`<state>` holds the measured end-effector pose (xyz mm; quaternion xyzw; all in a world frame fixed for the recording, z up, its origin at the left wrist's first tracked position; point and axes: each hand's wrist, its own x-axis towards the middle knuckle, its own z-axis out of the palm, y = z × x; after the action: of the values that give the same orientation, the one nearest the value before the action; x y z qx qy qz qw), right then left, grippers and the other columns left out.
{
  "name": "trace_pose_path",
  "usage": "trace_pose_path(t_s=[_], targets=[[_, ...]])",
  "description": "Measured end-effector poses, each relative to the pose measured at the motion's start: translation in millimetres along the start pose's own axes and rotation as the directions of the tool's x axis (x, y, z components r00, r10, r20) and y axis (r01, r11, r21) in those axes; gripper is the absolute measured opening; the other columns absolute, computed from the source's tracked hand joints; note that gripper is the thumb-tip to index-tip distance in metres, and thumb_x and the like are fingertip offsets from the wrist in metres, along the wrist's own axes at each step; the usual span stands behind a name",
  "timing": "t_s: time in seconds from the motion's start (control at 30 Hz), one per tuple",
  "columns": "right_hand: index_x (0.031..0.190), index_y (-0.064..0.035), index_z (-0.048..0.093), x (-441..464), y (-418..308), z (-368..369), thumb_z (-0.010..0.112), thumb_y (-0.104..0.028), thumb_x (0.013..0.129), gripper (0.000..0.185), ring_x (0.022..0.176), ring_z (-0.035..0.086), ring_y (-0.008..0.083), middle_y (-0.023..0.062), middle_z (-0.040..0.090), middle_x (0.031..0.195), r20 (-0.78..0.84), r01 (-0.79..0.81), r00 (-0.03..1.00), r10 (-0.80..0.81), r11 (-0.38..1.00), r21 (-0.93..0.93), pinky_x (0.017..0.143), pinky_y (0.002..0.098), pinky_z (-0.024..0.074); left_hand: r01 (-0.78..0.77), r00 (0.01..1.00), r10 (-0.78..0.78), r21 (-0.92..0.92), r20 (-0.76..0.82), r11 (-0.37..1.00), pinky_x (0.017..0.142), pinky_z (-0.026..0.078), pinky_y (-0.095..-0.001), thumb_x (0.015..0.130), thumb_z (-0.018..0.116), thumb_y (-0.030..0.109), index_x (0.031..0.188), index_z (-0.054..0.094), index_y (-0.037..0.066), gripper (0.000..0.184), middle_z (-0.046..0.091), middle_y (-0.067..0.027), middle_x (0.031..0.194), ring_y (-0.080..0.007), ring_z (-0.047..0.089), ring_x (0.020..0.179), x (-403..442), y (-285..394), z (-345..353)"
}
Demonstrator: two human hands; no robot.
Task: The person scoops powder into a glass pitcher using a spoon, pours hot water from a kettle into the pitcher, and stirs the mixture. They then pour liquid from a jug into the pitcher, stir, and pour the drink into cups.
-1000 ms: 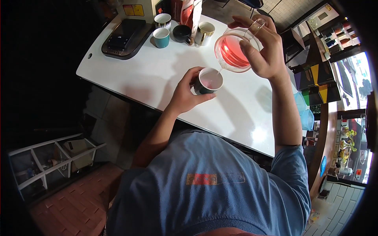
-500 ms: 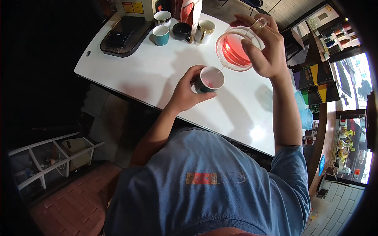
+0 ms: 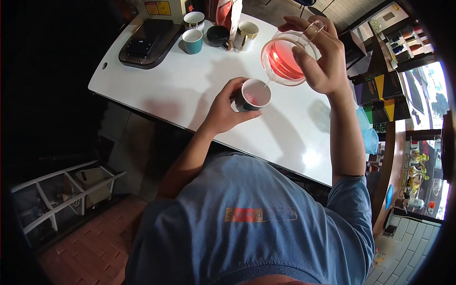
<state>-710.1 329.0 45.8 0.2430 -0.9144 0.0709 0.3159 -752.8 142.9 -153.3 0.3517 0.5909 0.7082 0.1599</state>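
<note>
Fingers of my left hand (image 3: 225, 110) wrap round a dark cup (image 3: 255, 94) with a white inside, held above the white table (image 3: 156, 90). Some pink liquid shows in the cup. My right hand (image 3: 320, 59) grips the handle of a clear glass pitcher (image 3: 286, 59) of red-pink liquid. The pitcher is tilted, and a thin stream runs from its lip into the cup. The lip is just above and to the right of the cup's rim, apart from it.
At the back stand a teal cup (image 3: 193, 42), a patterned cup (image 3: 194, 21), a black cup (image 3: 218, 36), a white and gold mug (image 3: 246, 36) and a red and white bag (image 3: 229, 16). A black scale (image 3: 145, 43) lies at the back left.
The whole view has shifted slightly, so the scale and cups sit a little higher and further left. Both hands keep their holds, and the pitcher is still pouring.
</note>
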Motion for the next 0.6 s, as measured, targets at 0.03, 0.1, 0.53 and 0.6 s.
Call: trace_pose_path(t_s=[0.03, 0.1, 0.53, 0.6], targets=[[0.098, 0.0018, 0.068, -0.2, -0.3, 0.0, 0.055, -0.019, 0.073, 0.035, 0.1, 0.052, 0.0299, 0.016, 0.067, 0.109, 0.002, -0.004, 1.0, 0.004, 1.0, 0.014, 0.094, 0.0387, 0.0403, 0.002, 1.0, -0.002, 0.0, 0.0, 1.0, 0.093, 0.044, -0.0328, 0.065, 0.086, 0.014, 0.129, 0.043, 0.007, 0.077, 0.059, -0.0092, 0.116, -0.0184, 0.056, 0.109, 0.3, -0.1, -0.1], [0.098, 0.0021, 0.068, -0.2, -1.3, 0.7, 0.055, -0.018, 0.073, 0.035, 0.099, 0.052, 0.0301, 0.0164, 0.067, 0.109, 0.006, -0.007, 1.0, 0.007, 1.0, 0.031, 0.094, 0.0388, 0.0405, 0.016, 1.0, -0.016, -0.004, 0.011, 1.0, 0.094, 0.044, -0.0333, 0.065, 0.086, 0.014, 0.129, 0.043, 0.006, 0.077, 0.058, -0.0097, 0.117, -0.0189, 0.056, 0.11, 0.4, 0.0, -0.3], [0.099, 0.0022, 0.068, -1.5, -1.2, 0.8, 0.056, -0.02, 0.075, 0.035, 0.099, 0.053, 0.0297, 0.0162, 0.067, 0.108, 0.009, 0.005, 1.0, -0.006, 1.0, 0.011, 0.094, 0.0394, 0.0402, -0.005, 1.0, 0.005, -0.021, 0.012, 1.0, 0.095, 0.044, -0.0333, 0.066, 0.085, 0.012, 0.129, 0.042, 0.005, 0.077, 0.058, -0.0101, 0.117, -0.0195, 0.056, 0.111, 1.2, 3.5, 0.1], [0.099, 0.002, 0.068, -0.9, -1.4, 0.7, 0.056, -0.02, 0.075, 0.035, 0.099, 0.053, 0.0297, 0.016, 0.067, 0.107, 0.013, 0.007, 1.0, -0.007, 1.0, 0.006, 0.095, 0.0393, 0.0398, -0.011, 1.0, 0.012, -0.04, 0.017, 0.999, 0.095, 0.044, -0.0332, 0.065, 0.085, 0.011, 0.129, 0.042, 0.005, 0.077, 0.058, -0.01, 0.117, -0.0192, 0.056, 0.111, 1.5, 4.5, 0.2]])
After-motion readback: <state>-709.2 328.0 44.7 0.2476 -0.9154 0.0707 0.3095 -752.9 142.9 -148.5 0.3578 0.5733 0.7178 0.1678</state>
